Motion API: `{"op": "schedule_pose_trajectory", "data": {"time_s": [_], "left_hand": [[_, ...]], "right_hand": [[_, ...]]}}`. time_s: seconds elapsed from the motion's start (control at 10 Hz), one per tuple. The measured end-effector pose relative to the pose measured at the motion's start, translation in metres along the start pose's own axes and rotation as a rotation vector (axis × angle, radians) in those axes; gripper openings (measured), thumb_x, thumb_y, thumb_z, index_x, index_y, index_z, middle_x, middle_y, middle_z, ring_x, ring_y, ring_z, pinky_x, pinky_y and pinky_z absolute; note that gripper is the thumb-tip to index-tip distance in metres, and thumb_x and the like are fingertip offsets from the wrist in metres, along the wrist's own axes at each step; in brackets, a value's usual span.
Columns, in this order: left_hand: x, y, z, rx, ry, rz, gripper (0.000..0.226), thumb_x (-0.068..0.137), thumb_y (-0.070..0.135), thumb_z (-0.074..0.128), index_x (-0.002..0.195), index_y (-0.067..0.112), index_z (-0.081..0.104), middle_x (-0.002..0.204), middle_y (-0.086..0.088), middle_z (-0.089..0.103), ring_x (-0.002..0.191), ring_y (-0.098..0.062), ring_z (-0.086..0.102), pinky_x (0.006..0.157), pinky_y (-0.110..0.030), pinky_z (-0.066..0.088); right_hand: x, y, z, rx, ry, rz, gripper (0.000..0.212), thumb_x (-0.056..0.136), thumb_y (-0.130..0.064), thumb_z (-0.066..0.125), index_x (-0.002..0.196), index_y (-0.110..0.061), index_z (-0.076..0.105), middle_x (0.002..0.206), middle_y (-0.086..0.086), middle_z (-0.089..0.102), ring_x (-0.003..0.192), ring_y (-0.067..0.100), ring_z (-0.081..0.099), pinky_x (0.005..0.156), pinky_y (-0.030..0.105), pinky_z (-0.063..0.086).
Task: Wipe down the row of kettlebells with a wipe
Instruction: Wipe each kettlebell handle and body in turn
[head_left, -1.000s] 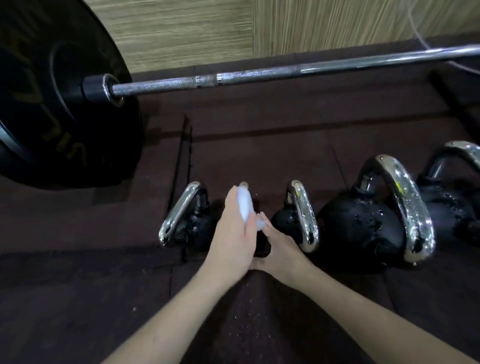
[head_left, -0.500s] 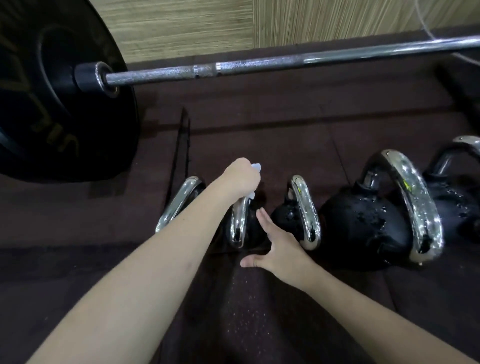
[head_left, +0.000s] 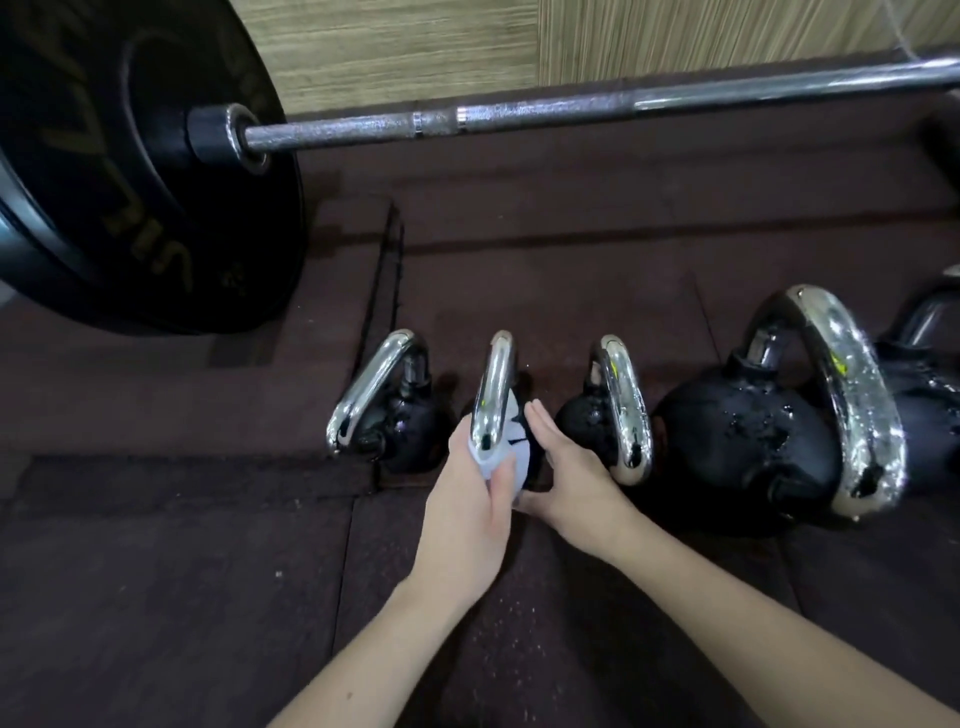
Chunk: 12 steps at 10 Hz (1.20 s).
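Wiping the second little kettlebell in the row

Left hand (head_left: 467, 512) grip is pinched on a white wipe (head_left: 501, 457) against the second kettlebell (head_left: 493, 384), low on its chrome handle; right hand (head_left: 569, 475) lies open and flat on its black body. Bigger kettlebell (head_left: 748, 436) further right looks wet, all on the floor (head_left: 156, 597).

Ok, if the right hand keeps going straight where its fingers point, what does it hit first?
Almost at once, the second kettlebell: the right hand lies flat beside its body, fingers pointing up and slightly left. Past it, likely bare floor toward the barbell; depth is unclear.
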<state>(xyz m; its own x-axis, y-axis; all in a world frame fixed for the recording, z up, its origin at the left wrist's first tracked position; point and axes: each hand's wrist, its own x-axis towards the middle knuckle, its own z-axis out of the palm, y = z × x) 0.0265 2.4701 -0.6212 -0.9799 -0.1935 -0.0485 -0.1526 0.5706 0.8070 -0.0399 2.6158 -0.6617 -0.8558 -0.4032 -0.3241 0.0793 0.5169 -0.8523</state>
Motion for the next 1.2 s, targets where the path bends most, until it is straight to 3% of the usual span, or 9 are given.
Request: {"op": "schedule_pose_trajectory", "data": {"time_s": [0.2, 0.4, 0.5, 0.7, 0.8, 0.9, 1.0, 1.1, 1.2], "left_hand": [[0.040, 0.042, -0.017, 0.089, 0.007, 0.015, 0.053, 0.108, 0.041, 0.040, 0.158, 0.022, 0.033, 0.150, 0.003, 0.056, 0.134, -0.016, 0.056, 0.112, -0.026, 0.041], [0.151, 0.092, -0.017, 0.570, -0.360, -0.122, 0.035, 0.111, 0.025, 0.038, 0.078, 0.015, 0.046, 0.076, -0.001, 0.045, 0.118, -0.039, 0.063, 0.083, -0.037, 0.043], [0.178, 0.090, -0.008, 0.606, -0.422, -0.150, 0.040, 0.108, 0.021, 0.041, 0.069, 0.020, 0.036, 0.110, -0.018, 0.067, 0.120, -0.039, 0.063, 0.081, -0.035, 0.042], [0.098, 0.062, -0.023, 0.322, -0.198, 0.030, 0.026, 0.111, 0.027, 0.039, 0.132, 0.014, 0.048, 0.128, 0.003, 0.056, 0.120, -0.020, 0.060, 0.095, -0.028, 0.047], [0.042, 0.041, -0.025, 0.088, -0.110, -0.006, 0.060, 0.110, 0.037, 0.041, 0.164, 0.022, 0.020, 0.149, 0.022, 0.038, 0.125, 0.018, 0.034, 0.092, 0.010, 0.021], [0.019, 0.028, -0.013, 0.047, -0.021, -0.061, 0.064, 0.108, 0.043, 0.041, 0.165, 0.028, 0.016, 0.163, 0.013, 0.038, 0.132, 0.012, 0.041, 0.091, 0.012, 0.022], [0.033, 0.042, -0.014, 0.239, -0.025, -0.044, 0.062, 0.110, 0.034, 0.041, 0.165, 0.017, 0.017, 0.169, 0.001, 0.029, 0.137, -0.005, 0.043, 0.097, 0.002, 0.025], [0.086, 0.059, -0.008, 0.696, -0.100, 0.041, 0.041, 0.111, 0.022, 0.038, 0.149, 0.006, 0.039, 0.149, -0.016, 0.045, 0.127, -0.031, 0.057, 0.091, -0.035, 0.047], [0.148, 0.079, -0.003, 0.764, -0.240, -0.029, 0.022, 0.110, 0.016, 0.038, 0.119, 0.008, 0.057, 0.120, -0.018, 0.066, 0.102, -0.037, 0.069, 0.075, -0.039, 0.049]], "right_hand": [[0.003, -0.001, 0.002, 0.045, -0.003, 0.013, 0.122, 0.076, -0.033, 0.093, 0.166, -0.037, 0.010, 0.171, -0.025, 0.007, 0.154, -0.001, 0.018, 0.128, 0.026, 0.021], [-0.006, -0.001, -0.001, -0.025, -0.039, 0.017, 0.113, 0.083, -0.035, 0.087, 0.165, -0.039, 0.009, 0.167, -0.035, -0.002, 0.153, -0.004, 0.013, 0.123, 0.021, 0.012], [-0.003, -0.003, 0.000, 0.028, -0.014, 0.030, 0.115, 0.081, -0.035, 0.088, 0.165, -0.039, 0.010, 0.167, -0.034, 0.001, 0.154, -0.003, 0.014, 0.124, 0.021, 0.013], [-0.003, -0.003, 0.000, 0.039, -0.034, 0.046, 0.122, 0.071, -0.044, 0.093, 0.163, -0.043, 0.013, 0.163, -0.043, 0.002, 0.149, -0.008, 0.012, 0.127, 0.027, 0.012], [0.000, -0.005, 0.000, 0.049, -0.019, 0.050, 0.126, 0.069, -0.041, 0.095, 0.165, -0.037, 0.013, 0.166, -0.034, 0.004, 0.145, -0.011, 0.013, 0.121, 0.018, 0.015], [0.001, -0.006, 0.001, 0.047, -0.003, 0.025, 0.127, 0.069, -0.037, 0.097, 0.166, -0.030, 0.015, 0.168, -0.028, 0.006, 0.153, -0.005, 0.017, 0.124, 0.019, 0.018], [0.001, -0.006, 0.001, 0.017, -0.001, 0.016, 0.128, 0.068, -0.037, 0.096, 0.166, -0.029, 0.013, 0.168, -0.028, 0.005, 0.153, -0.004, 0.015, 0.126, 0.021, 0.016], [0.000, -0.004, -0.001, -0.008, -0.017, 0.021, 0.127, 0.069, -0.041, 0.095, 0.165, -0.035, 0.012, 0.168, -0.031, 0.003, 0.149, -0.009, 0.012, 0.126, 0.023, 0.014], [0.000, -0.006, -0.002, -0.012, -0.044, 0.043, 0.127, 0.070, -0.046, 0.094, 0.165, -0.040, 0.009, 0.165, -0.038, -0.001, 0.151, -0.005, 0.013, 0.130, 0.035, 0.012]]}}
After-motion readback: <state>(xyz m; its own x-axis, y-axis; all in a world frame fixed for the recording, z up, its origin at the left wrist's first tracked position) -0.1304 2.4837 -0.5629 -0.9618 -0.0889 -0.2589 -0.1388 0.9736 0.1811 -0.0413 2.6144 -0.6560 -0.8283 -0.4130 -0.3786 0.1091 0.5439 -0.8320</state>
